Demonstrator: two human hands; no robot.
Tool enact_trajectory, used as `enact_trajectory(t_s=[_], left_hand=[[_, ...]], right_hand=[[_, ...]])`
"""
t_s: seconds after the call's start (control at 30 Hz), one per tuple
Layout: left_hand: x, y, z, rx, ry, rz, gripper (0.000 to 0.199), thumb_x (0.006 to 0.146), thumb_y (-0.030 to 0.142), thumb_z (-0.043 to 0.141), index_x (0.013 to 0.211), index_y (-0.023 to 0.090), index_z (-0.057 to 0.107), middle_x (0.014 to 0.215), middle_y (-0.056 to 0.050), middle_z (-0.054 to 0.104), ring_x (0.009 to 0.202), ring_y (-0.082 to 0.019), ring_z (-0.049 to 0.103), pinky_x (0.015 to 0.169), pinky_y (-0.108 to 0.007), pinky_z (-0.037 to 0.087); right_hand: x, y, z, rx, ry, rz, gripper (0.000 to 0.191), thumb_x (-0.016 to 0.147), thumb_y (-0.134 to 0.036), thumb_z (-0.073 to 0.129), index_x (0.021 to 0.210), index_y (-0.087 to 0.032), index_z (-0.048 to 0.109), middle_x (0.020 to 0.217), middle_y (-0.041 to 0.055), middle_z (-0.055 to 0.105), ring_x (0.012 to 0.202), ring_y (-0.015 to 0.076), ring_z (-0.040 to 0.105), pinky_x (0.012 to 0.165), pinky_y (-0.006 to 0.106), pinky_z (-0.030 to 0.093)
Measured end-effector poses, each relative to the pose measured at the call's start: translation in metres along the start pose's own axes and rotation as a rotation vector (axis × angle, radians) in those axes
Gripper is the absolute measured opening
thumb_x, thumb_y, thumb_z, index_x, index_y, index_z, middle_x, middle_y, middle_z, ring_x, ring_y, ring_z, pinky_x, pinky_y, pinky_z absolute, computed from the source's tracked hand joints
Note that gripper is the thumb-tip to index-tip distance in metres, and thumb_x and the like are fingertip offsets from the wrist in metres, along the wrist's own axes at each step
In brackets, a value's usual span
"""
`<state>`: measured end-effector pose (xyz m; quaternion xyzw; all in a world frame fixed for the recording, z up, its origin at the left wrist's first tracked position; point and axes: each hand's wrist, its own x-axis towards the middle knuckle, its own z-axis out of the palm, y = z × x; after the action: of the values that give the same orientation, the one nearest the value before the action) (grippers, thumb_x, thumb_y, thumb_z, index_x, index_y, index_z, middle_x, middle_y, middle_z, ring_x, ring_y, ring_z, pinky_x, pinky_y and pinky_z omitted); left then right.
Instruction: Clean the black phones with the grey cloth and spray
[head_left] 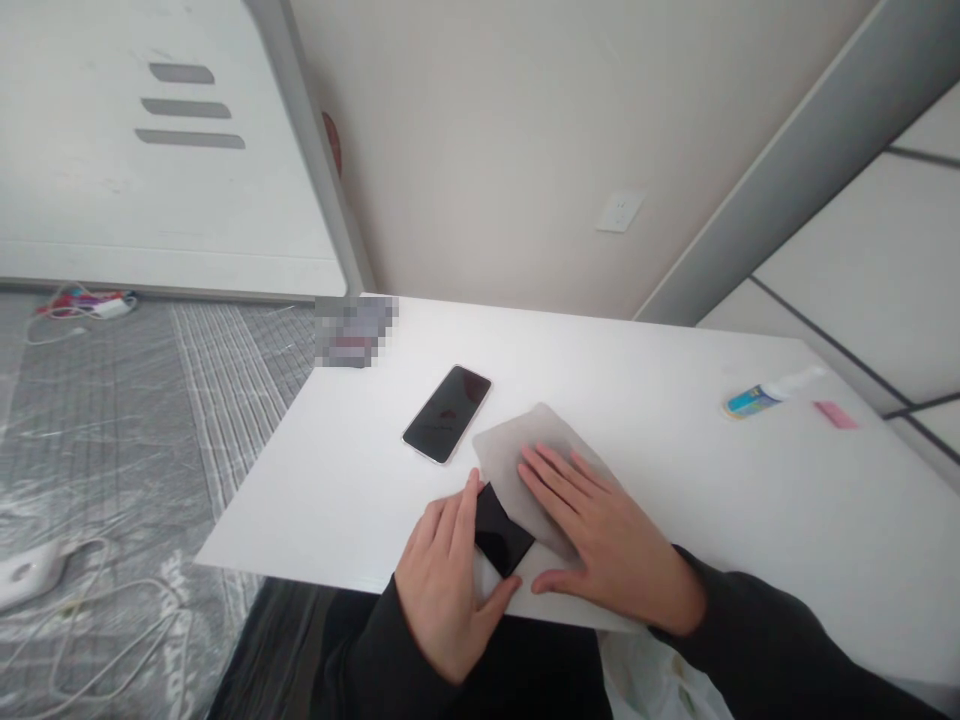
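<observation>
My left hand (446, 575) grips a glossy black square piece (499, 530) by its edge, with the thumb on top at the near edge of the white table (360, 510). My right hand (600, 530) lies flat with spread fingers on a grey cloth (510, 455), just right of the black piece. The cloth's lower part reaches beside and behind that piece, and the hand hides much of it. A black smartphone (446, 413) lies face up, just beyond the cloth.
A blue-and-white spray bottle (772, 392) lies at the table's right, near a small pink piece (836, 414). A blurred patch (356, 330) covers the far corner. The wall with a socket (620, 211) stands behind. White cables and a power strip (26, 572) lie on the floor at left.
</observation>
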<state>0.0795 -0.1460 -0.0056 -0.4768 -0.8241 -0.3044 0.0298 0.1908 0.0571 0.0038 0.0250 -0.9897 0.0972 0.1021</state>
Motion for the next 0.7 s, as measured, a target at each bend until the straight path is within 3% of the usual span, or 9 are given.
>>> enact_trajectory(t_s=[0.1,0.2,0.27,0.37,0.43,0.53,0.6,0.7], left_hand=[[-0.005,0.000,0.000,-0.023,-0.009,-0.007,0.098,0.083,0.028,0.073,0.160,0.016,0.015,0.135,-0.015,0.063,0.115,-0.033,0.062,0.094,-0.045,0.056],[-0.008,-0.002,0.003,-0.016,0.028,-0.023,0.097,0.081,0.023,0.070,0.160,0.019,0.014,0.144,-0.016,0.057,0.123,-0.033,0.061,0.099,-0.047,0.055],[-0.009,-0.002,0.005,-0.001,0.051,-0.039,0.098,0.079,0.023,0.070,0.160,0.020,0.015,0.151,-0.017,0.049,0.131,-0.035,0.056,0.101,-0.047,0.055],[-0.008,-0.001,0.006,0.009,0.078,-0.038,0.097,0.079,0.026,0.070,0.159,0.019,0.016,0.156,-0.019,0.041,0.138,-0.035,0.051,0.102,-0.047,0.054],[-0.007,-0.001,0.007,0.002,0.082,-0.025,0.096,0.078,0.024,0.069,0.159,0.019,0.017,0.157,-0.019,0.041,0.139,-0.035,0.049,0.104,-0.046,0.054],[-0.006,-0.002,0.008,-0.024,0.079,-0.024,0.100,0.073,0.018,0.067,0.159,0.019,0.016,0.158,-0.018,0.039,0.141,-0.034,0.048,0.105,-0.046,0.053],[-0.006,-0.004,0.009,-0.030,0.091,-0.023,0.101,0.073,0.018,0.066,0.160,0.021,0.016,0.158,-0.017,0.039,0.141,-0.034,0.048,0.105,-0.046,0.054],[-0.007,-0.007,0.010,-0.014,0.120,-0.013,0.097,0.079,0.023,0.067,0.160,0.023,0.015,0.157,-0.017,0.042,0.139,-0.034,0.050,0.103,-0.048,0.055]], right_hand=[[0.004,-0.019,0.007,0.027,0.004,-0.004,0.113,0.083,-0.085,0.049,0.162,-0.010,0.019,0.162,0.0214,0.031,0.150,0.0399,0.031,0.120,0.061,0.031],[0.003,-0.032,0.009,0.144,-0.078,-0.141,0.118,0.080,-0.086,0.051,0.162,-0.008,0.018,0.164,0.0191,0.027,0.151,0.0354,0.030,0.125,0.054,0.026],[0.002,-0.027,0.007,0.200,-0.134,-0.191,0.111,0.083,-0.083,0.052,0.162,-0.012,0.021,0.163,0.0157,0.032,0.150,0.0320,0.033,0.125,0.050,0.027],[0.005,-0.011,0.002,0.139,-0.091,-0.048,0.099,0.088,-0.078,0.051,0.160,-0.013,0.029,0.160,0.0175,0.037,0.149,0.0345,0.036,0.122,0.056,0.032],[0.005,-0.009,0.001,0.108,-0.053,0.004,0.105,0.085,-0.080,0.052,0.160,-0.010,0.027,0.161,0.0208,0.034,0.149,0.0371,0.033,0.121,0.059,0.031],[0.005,-0.017,0.002,0.209,-0.113,-0.152,0.117,0.080,-0.082,0.059,0.162,-0.011,0.016,0.164,0.0184,0.027,0.152,0.0340,0.028,0.126,0.052,0.024],[0.007,-0.017,0.003,0.260,-0.160,-0.224,0.111,0.083,-0.079,0.058,0.163,-0.014,0.015,0.165,0.0146,0.028,0.152,0.0300,0.029,0.127,0.047,0.022],[0.010,-0.005,0.003,0.170,-0.108,-0.075,0.101,0.088,-0.077,0.052,0.161,-0.014,0.023,0.162,0.0175,0.034,0.150,0.0323,0.033,0.124,0.053,0.029]])
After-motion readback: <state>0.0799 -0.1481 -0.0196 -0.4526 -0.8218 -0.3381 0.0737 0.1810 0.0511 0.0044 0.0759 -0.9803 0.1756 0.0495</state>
